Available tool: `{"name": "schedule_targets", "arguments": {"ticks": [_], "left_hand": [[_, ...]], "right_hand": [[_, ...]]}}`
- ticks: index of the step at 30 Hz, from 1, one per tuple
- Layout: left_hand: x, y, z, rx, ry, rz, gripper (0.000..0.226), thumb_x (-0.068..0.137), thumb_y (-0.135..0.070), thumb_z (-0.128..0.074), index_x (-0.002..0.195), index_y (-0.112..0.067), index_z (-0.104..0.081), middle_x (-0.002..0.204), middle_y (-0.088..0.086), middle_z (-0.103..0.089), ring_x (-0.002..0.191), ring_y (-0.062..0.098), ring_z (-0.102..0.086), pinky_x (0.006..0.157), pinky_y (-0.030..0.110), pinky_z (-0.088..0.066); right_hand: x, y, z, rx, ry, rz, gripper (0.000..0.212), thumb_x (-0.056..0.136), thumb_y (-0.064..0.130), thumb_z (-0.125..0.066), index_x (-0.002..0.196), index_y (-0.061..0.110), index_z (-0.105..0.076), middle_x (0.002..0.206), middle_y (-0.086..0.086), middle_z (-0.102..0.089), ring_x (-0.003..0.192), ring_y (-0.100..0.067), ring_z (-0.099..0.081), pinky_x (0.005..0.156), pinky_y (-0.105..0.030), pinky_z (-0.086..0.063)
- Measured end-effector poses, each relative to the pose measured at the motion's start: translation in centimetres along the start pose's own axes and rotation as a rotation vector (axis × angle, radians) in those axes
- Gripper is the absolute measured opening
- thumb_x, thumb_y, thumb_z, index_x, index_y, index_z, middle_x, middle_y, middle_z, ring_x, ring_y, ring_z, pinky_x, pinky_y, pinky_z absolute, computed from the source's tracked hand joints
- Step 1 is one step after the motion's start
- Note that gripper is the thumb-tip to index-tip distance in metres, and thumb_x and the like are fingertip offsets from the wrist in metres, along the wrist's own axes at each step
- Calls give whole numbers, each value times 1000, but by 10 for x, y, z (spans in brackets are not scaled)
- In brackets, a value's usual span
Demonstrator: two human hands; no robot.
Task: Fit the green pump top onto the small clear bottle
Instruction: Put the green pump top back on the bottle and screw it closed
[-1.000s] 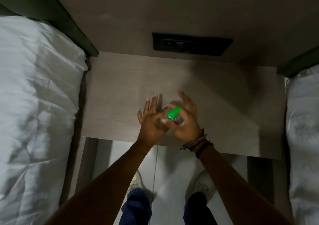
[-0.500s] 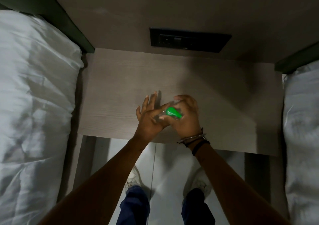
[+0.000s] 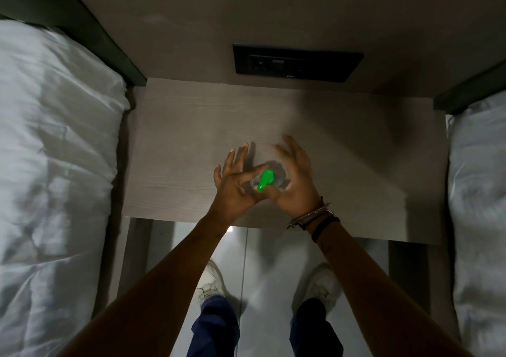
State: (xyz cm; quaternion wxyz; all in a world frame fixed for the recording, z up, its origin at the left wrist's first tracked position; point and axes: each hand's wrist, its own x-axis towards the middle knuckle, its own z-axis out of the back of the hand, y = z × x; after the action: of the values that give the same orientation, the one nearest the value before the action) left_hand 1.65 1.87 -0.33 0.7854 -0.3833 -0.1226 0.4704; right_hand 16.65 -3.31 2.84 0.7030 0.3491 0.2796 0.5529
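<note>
Both hands meet over the near-middle of the nightstand top, w/ the small clear bottle pinched between them, just above or on the wood; can't tell if its base touches. Left hand grips the bottle: thumb and forefinger close round the clear body while the other three fingers fan out straight, prob. to keep them off the pump so it can turn. Green pump top already sits on the bottle's neck, spout pointing back toward the person and a bit left. Right hand is mostly spread, long fingers blurred and lifted clear; its thumb lies beside the spout, near the cap's base. Whether that thumb actually presses the cap, can't tell, so I read the right hand as loose, not clamped. That split makes sense: one hand anchors the slippery body, the other works the cap, then lets go to re-grip. Judging by the cap sitting square on the neck, task looks near its end, maybe a last tightening twist left; thread seating is hidden. Count: 1 bottle, 1 pump top, 2 hands, 1 dark socket panel on the wall behind, 2 white beds, left bed and right bed flanking the stand, 2 pale shoes on the floor below. Wristbands on the right wrist, approx. three, hard to separate.
</note>
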Motion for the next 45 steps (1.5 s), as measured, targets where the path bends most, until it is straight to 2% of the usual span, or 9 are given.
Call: {"name": "schedule_targets", "arguments": {"ticks": [3,8,13,18,22,28,34,39,45], "left_hand": [[2,-2,-1,15,-3,18,47,67,-42,-79,110,-28,-67,156,3,-23,145,27,-7,111,54,1],[1,3,0,48,14,-10,46,69,-35,-80,111,-24,-66,158,4,-17,145,27,-3,113,57,1],[2,-4,1,7,23,23,49,69,-50,-74,110,-26,-67,158,1,-18,145,23,-3,112,51,4],[-1,-1,1,12,-7,-20,59,68,-46,-71,124,-36,-54,156,7,-20,145,30,-6,111,57,1],[3,-3,0,-27,24,24,56,70,-42,-77,123,-37,-56,158,2,-18,145,24,-2,112,54,3],[-1,-1,3,-33,16,-36,61,70,-41,-73,126,-40,-48,157,3,-15,145,29,-3,111,56,3],[2,-1,-1,-36,12,5,55,71,-39,-77,121,-37,-57,157,3,-20,145,26,-5,113,58,1],[1,2,-2,-32,-3,-42,58,65,-50,-66,122,-41,-55,153,-8,-14,145,25,-5,111,54,2],[7,13,-10,134,-30,-30,68,60,-63,-61,123,-40,-47,153,3,-31,139,23,-15,106,54,-10]], "right_hand": [[-2,-2,2,-54,-22,37,36,62,25,-82,95,16,-71,130,-13,-58,128,-38,-43,99,-64,-38],[-3,5,-2,-90,-33,-81,76,49,47,-89,111,14,-59,143,-16,-41,133,-33,-36,106,-56,-36],[-7,-1,2,-130,-40,5,43,63,38,-82,96,15,-69,127,-12,-60,127,-38,-45,97,-63,-38],[-3,5,-4,-121,-22,-99,78,54,50,-85,116,14,-55,145,-15,-39,134,-34,-34,108,-52,-32],[-4,0,3,-62,-16,-2,46,64,38,-80,98,8,-70,133,-15,-56,128,-39,-43,100,-62,-38],[-6,4,-4,-16,-34,-117,86,51,42,-91,122,12,-53,147,-17,-36,136,-32,-32,109,-50,-32],[-6,3,-3,-65,-98,-64,46,56,35,-88,89,9,-68,122,-15,-62,122,-37,-49,97,-61,-40],[-5,5,-4,13,-39,-79,74,58,39,-87,121,15,-55,149,-18,-35,138,-35,-29,110,-58,-31],[-1,10,-12,-140,-111,-67,45,54,40,-89,82,13,-66,120,-13,-62,123,-34,-49,97,-59,-40]]}}
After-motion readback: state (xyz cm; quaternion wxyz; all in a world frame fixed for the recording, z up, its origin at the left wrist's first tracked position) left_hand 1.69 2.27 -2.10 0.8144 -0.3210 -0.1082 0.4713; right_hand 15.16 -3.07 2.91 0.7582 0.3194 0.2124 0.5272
